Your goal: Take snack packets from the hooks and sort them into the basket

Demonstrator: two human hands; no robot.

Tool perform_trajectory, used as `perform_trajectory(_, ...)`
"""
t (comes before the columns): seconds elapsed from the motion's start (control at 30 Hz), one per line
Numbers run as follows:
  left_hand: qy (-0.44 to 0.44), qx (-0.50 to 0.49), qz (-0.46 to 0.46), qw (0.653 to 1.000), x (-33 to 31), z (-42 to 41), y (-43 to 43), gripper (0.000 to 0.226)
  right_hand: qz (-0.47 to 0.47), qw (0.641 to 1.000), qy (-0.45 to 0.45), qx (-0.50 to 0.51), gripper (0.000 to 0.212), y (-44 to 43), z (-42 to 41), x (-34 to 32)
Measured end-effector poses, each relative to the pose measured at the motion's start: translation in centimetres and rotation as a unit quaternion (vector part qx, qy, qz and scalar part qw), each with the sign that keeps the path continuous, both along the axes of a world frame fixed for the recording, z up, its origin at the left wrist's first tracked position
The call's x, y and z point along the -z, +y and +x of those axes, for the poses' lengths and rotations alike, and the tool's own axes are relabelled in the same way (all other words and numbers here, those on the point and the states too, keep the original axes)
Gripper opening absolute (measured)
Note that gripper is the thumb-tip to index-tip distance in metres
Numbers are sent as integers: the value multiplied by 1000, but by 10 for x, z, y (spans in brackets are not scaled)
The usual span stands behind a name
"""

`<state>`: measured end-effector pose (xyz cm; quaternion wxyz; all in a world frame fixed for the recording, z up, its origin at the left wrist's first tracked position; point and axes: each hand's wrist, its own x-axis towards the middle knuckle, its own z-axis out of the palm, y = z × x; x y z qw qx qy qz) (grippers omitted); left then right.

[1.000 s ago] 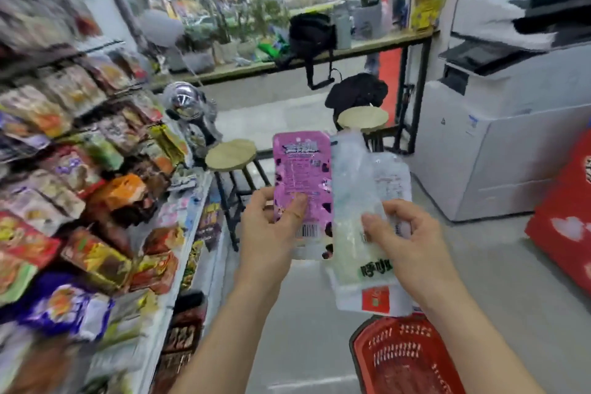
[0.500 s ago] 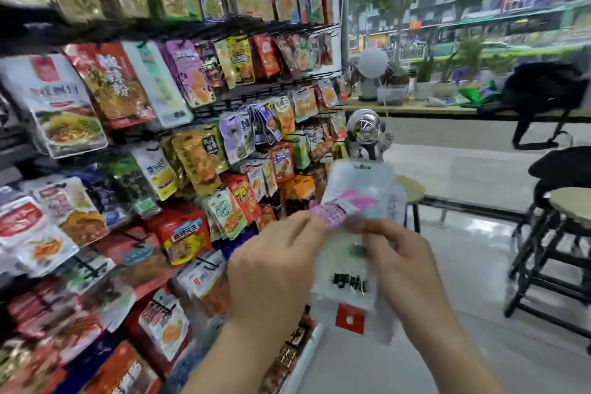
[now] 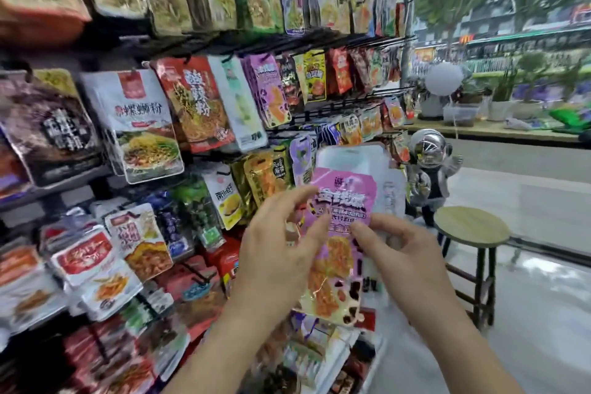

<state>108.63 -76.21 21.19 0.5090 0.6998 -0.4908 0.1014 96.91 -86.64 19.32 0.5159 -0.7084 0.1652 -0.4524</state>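
A pink snack packet (image 3: 343,201) is held upright in front of me, its printed face toward the camera. My left hand (image 3: 281,253) pinches its left edge between thumb and fingers. Behind the pink packet stands a white snack packet (image 3: 351,155), with only its top and right edge showing. My right hand (image 3: 403,262) grips both from the right, thumb on the pink packet's front. Both hands are close to the hook wall of hanging snack packets (image 3: 144,125). The basket is out of view.
Hooks full of packets fill the left half, from top to floor level. A round wooden stool (image 3: 470,229) stands right of my hands, and a silver astronaut figure (image 3: 430,157) is behind it. A window counter with plants (image 3: 499,131) runs along the back.
My view swung left from the aisle and the red basket to the hook wall. The pink packet turned from edge-on to face me, now in front of the white packet.
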Motion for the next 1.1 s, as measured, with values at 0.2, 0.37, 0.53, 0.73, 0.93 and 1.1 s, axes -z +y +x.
perform_trajectory(0.2,200,25,-79,976,-22,42,-47,17,-59,996,61,-15,14,-35,36,-4)
perform_trajectory(0.37,272,34,-103,956,-31,63,-90,4,-98,990,90,-51,21,-87,62,-8)
perform_trajectory(0.53,242,-33,-128,961,-49,90,-146,4,-86,983,99,-130,22,-156,100,-24)
perform_trajectory(0.73,124,-186,-272,936,-119,159,-214,12,-44,979,68,-186,11,-251,140,-63)
perform_trajectory(0.93,27,-316,-257,913,-151,212,-250,8,-74,966,61,-242,22,-309,184,-69)
perform_trajectory(1.1,-51,-388,-211,896,-157,227,-259,20,-47,951,58,-299,20,-329,207,-62)
